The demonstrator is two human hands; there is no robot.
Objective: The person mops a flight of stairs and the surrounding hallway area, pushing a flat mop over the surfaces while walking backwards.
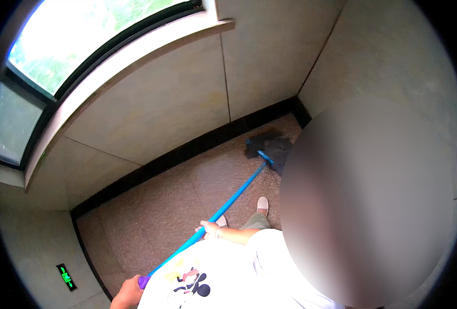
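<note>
A mop with a long blue handle (238, 193) runs diagonally across the view. Its dark, shaggy head (276, 148) lies on the brown floor near the wall corner, partly hidden by a large blurred area at right. My right hand (209, 230) is closed around the middle of the handle. At the bottom left, my left hand (130, 291) grips the purple end (143, 282) of the handle. Between the hands and below them is my white shirt with a cartoon print.
Beige wall panels (147, 100) with a black skirting (166, 166) border the brown floor (155, 204). A window sill (128, 58) juts out at upper left. A lit green exit sign (66, 277) is low on the left wall. My light shoe (262, 205) stands near the handle.
</note>
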